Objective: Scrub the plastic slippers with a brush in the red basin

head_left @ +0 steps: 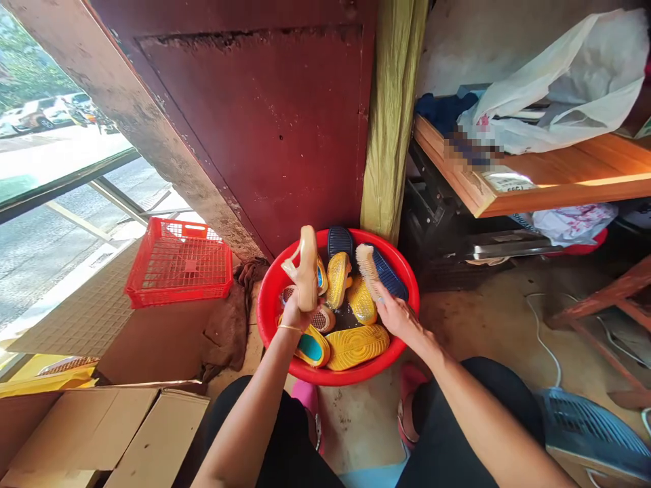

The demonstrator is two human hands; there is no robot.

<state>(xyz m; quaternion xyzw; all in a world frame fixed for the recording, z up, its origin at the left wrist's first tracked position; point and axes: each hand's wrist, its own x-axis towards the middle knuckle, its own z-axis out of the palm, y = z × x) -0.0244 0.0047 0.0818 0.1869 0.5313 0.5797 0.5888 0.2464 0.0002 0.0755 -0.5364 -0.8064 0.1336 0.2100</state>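
Note:
A beige sandal [307, 264] stands raised over the left part of a red basin [340, 377], and my left hand [299, 310] is closed round its lower end. My right hand [395, 313] grips a scrubbing brush [370, 271], its pale bristles turned to the left, over the right part of the basin. The brush and the beige sandal are apart. In the basin lie several yellow shoes [358, 347], some with their soles up, dark blue slippers [388, 272] and a beige shoe with a dark mesh pattern [322, 318]. Some water shows between them.
A red plastic crate [190, 266] and cardboard boxes [81, 423] are at the left. Behind the basin stands a dark red door [274, 135]. A wooden shelf [569, 169] with plastic bags is at the upper right. A blue fan [597, 423] lies at the lower right.

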